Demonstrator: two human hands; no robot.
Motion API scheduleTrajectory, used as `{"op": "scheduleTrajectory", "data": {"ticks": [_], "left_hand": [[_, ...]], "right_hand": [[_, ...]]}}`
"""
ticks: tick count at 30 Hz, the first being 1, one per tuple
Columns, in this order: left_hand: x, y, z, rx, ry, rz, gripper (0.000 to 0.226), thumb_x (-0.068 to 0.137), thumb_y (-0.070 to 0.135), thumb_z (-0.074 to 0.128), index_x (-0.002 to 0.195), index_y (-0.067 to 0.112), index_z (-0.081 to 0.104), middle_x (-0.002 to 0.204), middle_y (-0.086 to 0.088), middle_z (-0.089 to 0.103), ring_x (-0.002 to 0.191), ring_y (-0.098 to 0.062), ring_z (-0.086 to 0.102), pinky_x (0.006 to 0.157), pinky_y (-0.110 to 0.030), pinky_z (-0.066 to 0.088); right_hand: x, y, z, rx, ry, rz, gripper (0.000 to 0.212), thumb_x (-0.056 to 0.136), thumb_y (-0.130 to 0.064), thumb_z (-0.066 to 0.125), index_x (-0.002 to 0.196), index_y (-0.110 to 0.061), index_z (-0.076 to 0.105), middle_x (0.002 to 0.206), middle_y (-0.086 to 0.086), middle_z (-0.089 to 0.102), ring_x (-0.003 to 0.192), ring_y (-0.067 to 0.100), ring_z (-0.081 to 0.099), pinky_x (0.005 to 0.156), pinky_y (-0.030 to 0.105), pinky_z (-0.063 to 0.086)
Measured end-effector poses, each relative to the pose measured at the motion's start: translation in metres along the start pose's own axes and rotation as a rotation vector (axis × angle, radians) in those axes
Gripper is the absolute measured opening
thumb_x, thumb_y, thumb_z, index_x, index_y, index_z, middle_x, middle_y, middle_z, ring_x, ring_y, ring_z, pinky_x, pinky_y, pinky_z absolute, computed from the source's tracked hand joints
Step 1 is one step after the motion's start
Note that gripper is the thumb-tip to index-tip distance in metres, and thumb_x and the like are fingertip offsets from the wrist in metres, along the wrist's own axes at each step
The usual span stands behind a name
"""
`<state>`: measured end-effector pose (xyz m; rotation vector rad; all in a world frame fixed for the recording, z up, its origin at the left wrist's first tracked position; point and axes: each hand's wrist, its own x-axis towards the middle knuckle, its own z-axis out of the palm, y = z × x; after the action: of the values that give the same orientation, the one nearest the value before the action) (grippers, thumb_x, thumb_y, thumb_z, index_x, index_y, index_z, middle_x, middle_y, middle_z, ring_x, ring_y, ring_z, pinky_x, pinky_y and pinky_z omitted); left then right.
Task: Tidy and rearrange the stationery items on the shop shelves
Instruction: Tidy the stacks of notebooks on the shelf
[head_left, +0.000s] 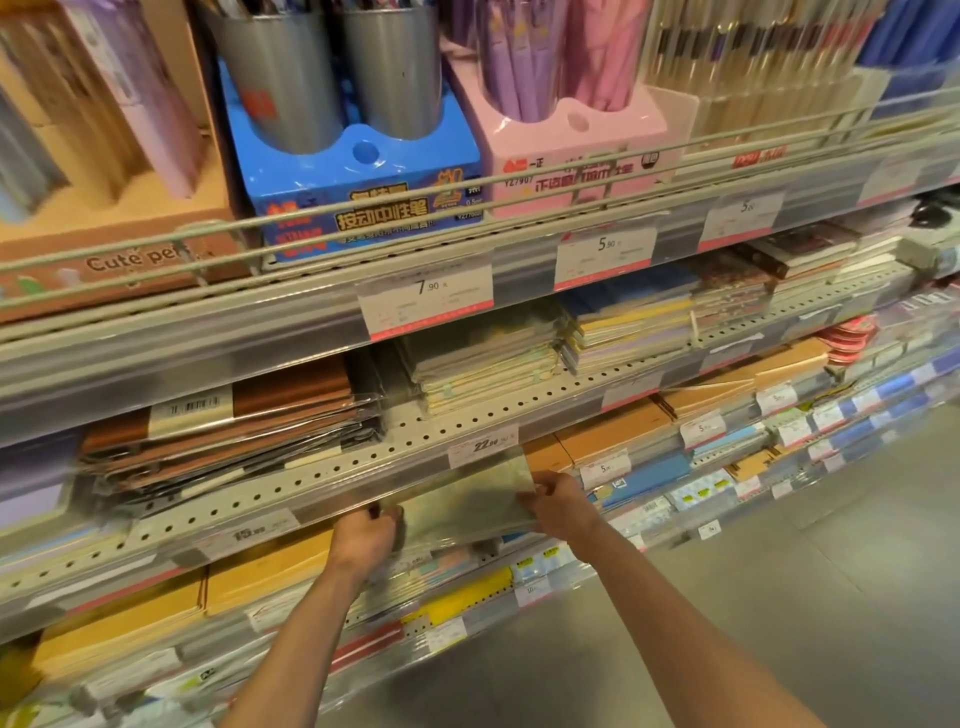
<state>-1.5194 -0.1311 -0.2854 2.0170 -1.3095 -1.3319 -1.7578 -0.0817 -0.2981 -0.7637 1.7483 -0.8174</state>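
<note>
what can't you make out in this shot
Head view only:
- Packet print: blurred and glossy.
- Left hand fingers: tucked under the packet, grip unclear.
- Small text on price tags: too small.
- Pen cups: tops cut off by the upper edge.
- Lowest shelf: motion blurred.

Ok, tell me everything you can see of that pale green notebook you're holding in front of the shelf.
The notebook is a thin, flat rectangle with a pale greenish, mottled cover under glossy clear wrap that catches the light. It is held roughly level, slightly tilted, in front of the shelf edge, just below the 22.90 price tag. The left hand grips its left end and the right hand pinches its right corner. Blur hides any print.
</note>
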Motion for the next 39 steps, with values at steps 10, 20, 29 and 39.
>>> {"op": "scheduleTrajectory", "data": {"ticks": [10,20,29,39], "left_hand": [[-0.015,-0.005,0.023,-0.188,-0.115,0.07,0.02,0.095,0.003,0.057,0.114,0.006,0.06,0.09,-0.013,0.069,0.082,-0.027,0.065,0.075,-0.04,0.055],[-0.057,0.002,0.059,-0.334,-0.253,0.171,0.026,0.091,-0.003,0.059,0.089,0.017,0.074,0.086,0.0,0.075,0.09,-0.021,0.067,0.084,-0.04,0.058],[-0.099,0.02,0.071,-0.286,-0.353,0.253,0.024,0.085,0.016,0.075,0.105,0.006,0.068,0.09,-0.007,0.073,0.078,-0.022,0.071,0.066,-0.035,0.06],[-0.14,0.082,0.021,-0.26,-0.559,0.446,0.018,0.098,0.019,0.058,0.113,0.01,0.063,0.098,-0.003,0.077,0.088,-0.012,0.074,0.071,-0.025,0.06]], "right_hand": [[-0.02,0.022,-0.044,0.176,-0.005,0.074,0.031,0.092,0.0,0.062,0.116,-0.015,0.052,0.108,0.008,0.06,0.086,0.021,0.059,0.083,0.041,0.055],[-0.066,0.061,-0.1,0.219,0.086,0.097,0.033,0.092,0.004,0.055,0.118,-0.017,0.054,0.108,0.012,0.069,0.094,0.026,0.066,0.087,0.046,0.055],[-0.111,0.07,-0.128,0.234,0.27,0.034,0.027,0.087,-0.002,0.055,0.11,-0.016,0.056,0.092,0.008,0.062,0.078,0.021,0.053,0.071,0.036,0.044],[-0.134,0.001,-0.139,0.156,0.387,-0.227,0.024,0.089,-0.007,0.05,0.105,-0.023,0.06,0.098,0.008,0.064,0.087,0.022,0.055,0.077,0.038,0.044]]}}
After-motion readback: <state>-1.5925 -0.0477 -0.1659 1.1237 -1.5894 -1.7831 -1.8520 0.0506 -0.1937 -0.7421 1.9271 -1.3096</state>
